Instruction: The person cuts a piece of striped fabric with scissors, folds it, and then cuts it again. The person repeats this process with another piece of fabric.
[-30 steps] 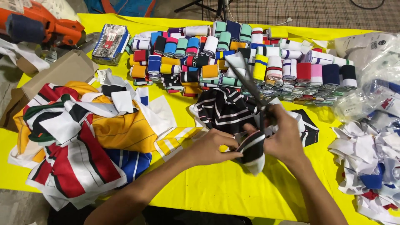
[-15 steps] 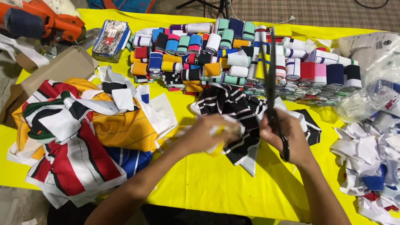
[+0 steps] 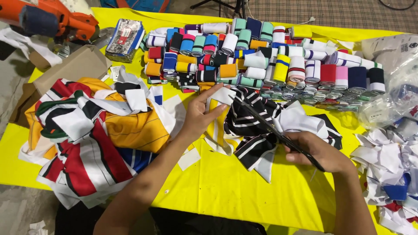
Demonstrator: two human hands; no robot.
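My left hand (image 3: 204,112) pinches a yellow-and-white striped fabric piece (image 3: 217,126) and holds it up over the yellow table. My right hand (image 3: 315,152) grips black scissors (image 3: 278,134), the blades pointing up-left toward that piece and meeting its top edge. Under the scissors lies a heap of black-and-white striped fabric (image 3: 257,128).
A big pile of striped fabric in red, yellow, blue and white (image 3: 93,135) lies at the left. Several rolled ribbed trims in many colours (image 3: 261,56) are stacked at the back. White and blue scraps (image 3: 387,174) and plastic bags (image 3: 392,95) sit at the right; a cardboard box (image 3: 65,69) and an orange tool (image 3: 48,19) far left.
My left hand has lifted and moved left with a yellow-and-white piece. The scissors, upright before, now lie slanted with the blades at that piece.
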